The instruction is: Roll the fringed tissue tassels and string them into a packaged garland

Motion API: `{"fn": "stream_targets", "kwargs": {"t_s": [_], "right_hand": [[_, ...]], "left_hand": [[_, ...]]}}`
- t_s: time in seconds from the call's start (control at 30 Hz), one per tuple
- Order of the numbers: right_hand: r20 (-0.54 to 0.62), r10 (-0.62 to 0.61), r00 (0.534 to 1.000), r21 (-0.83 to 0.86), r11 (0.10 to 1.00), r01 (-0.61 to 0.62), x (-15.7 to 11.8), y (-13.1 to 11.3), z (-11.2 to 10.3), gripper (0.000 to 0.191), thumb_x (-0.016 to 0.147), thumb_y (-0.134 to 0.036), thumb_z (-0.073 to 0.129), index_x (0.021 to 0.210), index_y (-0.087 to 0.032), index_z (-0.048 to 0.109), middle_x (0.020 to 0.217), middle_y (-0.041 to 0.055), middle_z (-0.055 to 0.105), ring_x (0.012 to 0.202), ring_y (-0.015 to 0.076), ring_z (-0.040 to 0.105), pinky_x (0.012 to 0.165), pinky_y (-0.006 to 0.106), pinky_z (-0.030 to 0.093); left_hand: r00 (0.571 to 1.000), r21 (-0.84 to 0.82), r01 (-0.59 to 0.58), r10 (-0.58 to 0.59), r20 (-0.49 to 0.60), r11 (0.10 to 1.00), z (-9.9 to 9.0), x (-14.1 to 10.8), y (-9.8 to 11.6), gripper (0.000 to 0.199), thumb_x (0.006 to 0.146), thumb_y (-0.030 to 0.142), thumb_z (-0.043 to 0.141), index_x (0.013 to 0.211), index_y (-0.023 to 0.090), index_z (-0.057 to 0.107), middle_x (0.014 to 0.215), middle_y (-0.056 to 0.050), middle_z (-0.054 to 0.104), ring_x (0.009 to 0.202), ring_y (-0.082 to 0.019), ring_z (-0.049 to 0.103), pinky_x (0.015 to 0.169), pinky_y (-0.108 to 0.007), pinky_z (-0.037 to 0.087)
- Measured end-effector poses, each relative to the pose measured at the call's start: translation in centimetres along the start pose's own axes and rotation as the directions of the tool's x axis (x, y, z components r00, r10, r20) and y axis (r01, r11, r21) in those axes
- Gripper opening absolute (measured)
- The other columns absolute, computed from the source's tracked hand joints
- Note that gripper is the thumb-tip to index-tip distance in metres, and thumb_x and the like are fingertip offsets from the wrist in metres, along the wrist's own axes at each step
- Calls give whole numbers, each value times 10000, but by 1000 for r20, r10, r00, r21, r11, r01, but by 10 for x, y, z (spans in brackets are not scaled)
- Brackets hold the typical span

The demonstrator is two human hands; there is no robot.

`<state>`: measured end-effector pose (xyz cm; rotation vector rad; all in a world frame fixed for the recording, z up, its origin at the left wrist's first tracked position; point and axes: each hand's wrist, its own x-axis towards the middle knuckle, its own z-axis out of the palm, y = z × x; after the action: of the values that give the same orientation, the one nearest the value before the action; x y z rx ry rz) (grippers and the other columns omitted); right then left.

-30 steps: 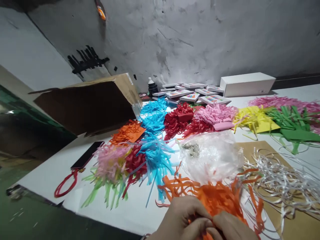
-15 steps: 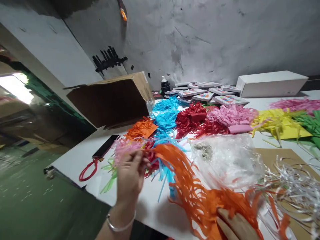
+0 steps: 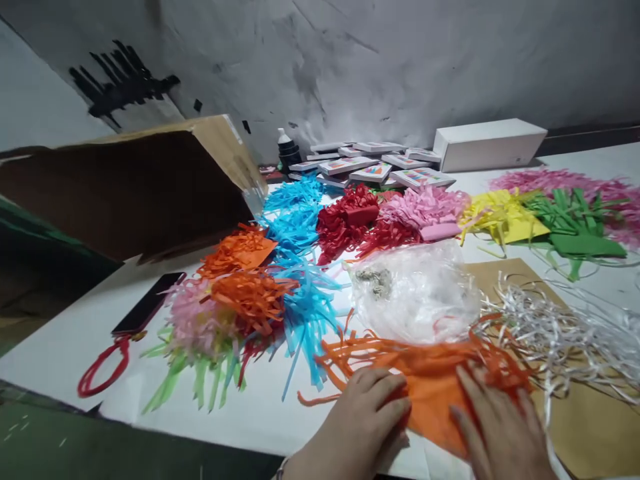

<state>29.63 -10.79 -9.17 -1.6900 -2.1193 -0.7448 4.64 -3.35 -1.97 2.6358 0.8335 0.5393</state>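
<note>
A sheet of orange fringed paper [image 3: 433, 400] lies at the table's front edge, its cut strips spreading to the left and right. My left hand [image 3: 357, 420] is at its left part, fingers curled over the paper and closed on it; the thumb is partly hidden. On the right part my right hand [image 3: 505, 423] rests palm down, fingers stretched out and slightly apart. Just behind the sheet sits a clear plastic bag [image 3: 420, 293]. To the left lies a mixed pile with an orange fringe bundle [image 3: 253, 297], pink strips [image 3: 193, 313] and light blue strips [image 3: 307, 307].
Silvery ribbon strands [image 3: 560, 327] lie on brown cardboard [image 3: 590, 427] at right. Red [image 3: 350, 217], yellow [image 3: 505, 217] and green [image 3: 580, 220] fringes line the back, before small boxes [image 3: 373, 172] and a white box [image 3: 490, 147]. A carton [image 3: 220, 150] and phone [image 3: 147, 307] are left.
My left hand has moved from the left pile to the orange sheet beside my right hand. An orange bundle now lies on that pile. The view has shifted right.
</note>
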Motion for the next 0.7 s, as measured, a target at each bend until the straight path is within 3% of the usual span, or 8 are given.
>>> {"fn": "stream_targets", "kwargs": {"t_s": [0.1, 0.17, 0.23, 0.3, 0.37, 0.47, 0.6, 0.7], "right_hand": [[-19, 250, 968, -64, 966, -251, -12, 31, -14, 446, 1015, -435, 362, 1184, -141, 652, 1108, 171, 727, 897, 323, 694, 767, 462, 493], [-91, 358, 929, -79, 928, -365, -7, 35, -28, 444, 996, -469, 438, 1176, -129, 660, 1102, 182, 721, 871, 352, 686, 697, 453, 484], [-141, 281, 949, -21, 958, -287, 7, 24, -40, 363, 989, -403, 488, 1151, -138, 676, 1081, 170, 730, 858, 335, 692, 709, 447, 487], [-165, 12, 986, 144, 990, 12, 21, 5, -46, 287, 1001, -327, 479, 1121, -178, 693, 1037, 102, 755, 903, 258, 713, 791, 390, 522], [-135, -140, 981, 275, 946, 173, 28, -9, -45, 280, 1013, -280, 471, 1142, -174, 697, 1105, 65, 756, 1020, 215, 711, 904, 342, 531], [-80, -177, 981, 355, 915, 194, 21, -15, -38, 301, 1006, -144, 433, 1149, -141, 698, 1183, 63, 739, 1130, 210, 684, 985, 339, 527], [-127, -170, 977, 396, 895, 207, 13, -20, -31, 330, 975, -63, 431, 1088, -173, 720, 1080, 50, 770, 1041, 170, 722, 977, 284, 542], [-199, -113, 973, 441, 877, 192, 20, -27, -31, 324, 972, -60, 433, 1007, -197, 724, 982, 25, 783, 985, 150, 734, 991, 281, 529]], "left_hand": [[999, -28, -33, 33, -12, 999, 1, 3, -1, 213, 909, 156, 610, 1108, 229, 631, 1254, -77, 705, 1120, -264, 621, 951, -418, 548], [999, -17, -41, 41, 2, 999, 3, 4, -1, 218, 922, 111, 572, 1101, 219, 633, 1210, -83, 715, 1079, -263, 629, 920, -421, 550], [998, -12, -59, 59, -11, 998, 5, 4, 1, 199, 931, 96, 557, 1075, 207, 636, 1139, -80, 721, 1018, -247, 636, 878, -404, 548], [996, -24, -67, 65, -65, 997, 5, 4, 1, 146, 937, 98, 542, 1006, 192, 629, 1064, -79, 715, 943, -223, 634, 827, -376, 541], [993, -46, -49, 44, -108, 998, 1, 2, 1, 134, 927, 88, 507, 930, 181, 603, 997, -81, 698, 883, -208, 619, 784, -354, 528], [988, -26, -32, 27, -152, 999, -7, -4, 0, 136, 892, 95, 483, 905, 183, 586, 982, -93, 682, 910, -223, 610, 821, -371, 511], [964, 138, -166, 190, -186, 976, 0, -7, 4, 205, 981, 282, 515, 1124, 180, 620, 1181, -128, 698, 1173, -282, 575, 1054, -465, 397], [967, 61, -198, 205, -152, 978, 14, -5, 5, 193, 1039, 209, 437, 1049, 183, 628, 1025, -51, 752, 1023, -195, 635, 1090, -405, 366]]}}
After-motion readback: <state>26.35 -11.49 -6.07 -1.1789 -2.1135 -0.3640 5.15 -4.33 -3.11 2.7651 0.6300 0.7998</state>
